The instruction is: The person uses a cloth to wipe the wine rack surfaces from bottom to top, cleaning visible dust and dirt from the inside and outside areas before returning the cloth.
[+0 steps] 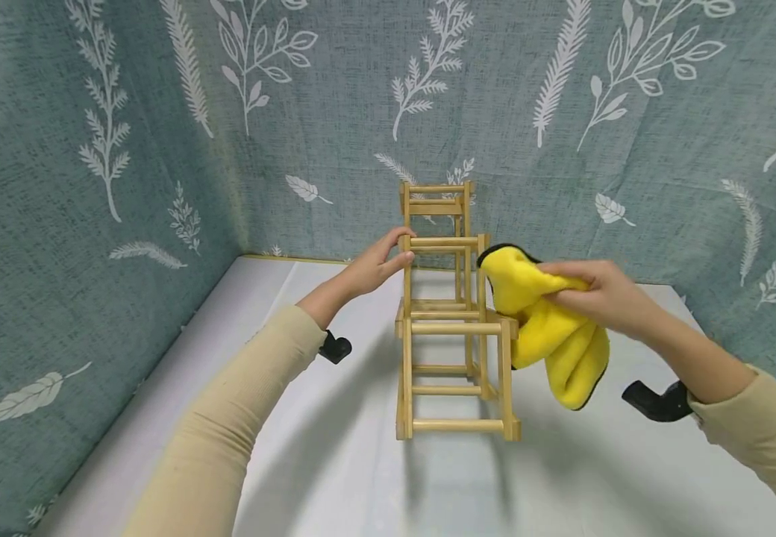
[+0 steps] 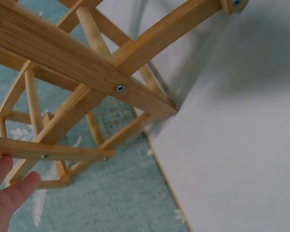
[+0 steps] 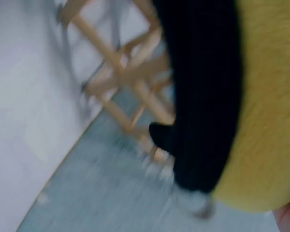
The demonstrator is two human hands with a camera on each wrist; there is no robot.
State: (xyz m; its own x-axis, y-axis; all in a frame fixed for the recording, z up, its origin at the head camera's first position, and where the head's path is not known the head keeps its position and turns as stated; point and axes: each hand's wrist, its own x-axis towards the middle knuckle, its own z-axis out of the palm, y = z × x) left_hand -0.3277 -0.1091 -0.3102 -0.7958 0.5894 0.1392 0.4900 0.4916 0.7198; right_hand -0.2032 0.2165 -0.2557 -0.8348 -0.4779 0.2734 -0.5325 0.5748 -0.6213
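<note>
A folding rack [image 1: 457, 426] of light wood, with crossed slats and round crossbars, stands on the white tabletop. My left hand [image 1: 377, 262] grips its left side about midway back, the thumb on the near side of the slat. In the left wrist view the fingertips and thumb [image 2: 24, 188] are at the end of a slat [image 2: 63, 152]. My right hand [image 1: 603, 292] pinches a yellow cloth [image 1: 539, 328] with black edging between thumb and fingers. The cloth hangs in folds against the rack's right side. Yellow pile [image 3: 270, 96] and the black edging fill much of the right wrist view.
The white tabletop [image 1: 321, 462] meets a blue-green curtain [image 1: 334, 97] with white leaf prints at the back and sides. Black curved pieces [image 1: 656, 401] sit by both wrists. The rack casts shadows on the table.
</note>
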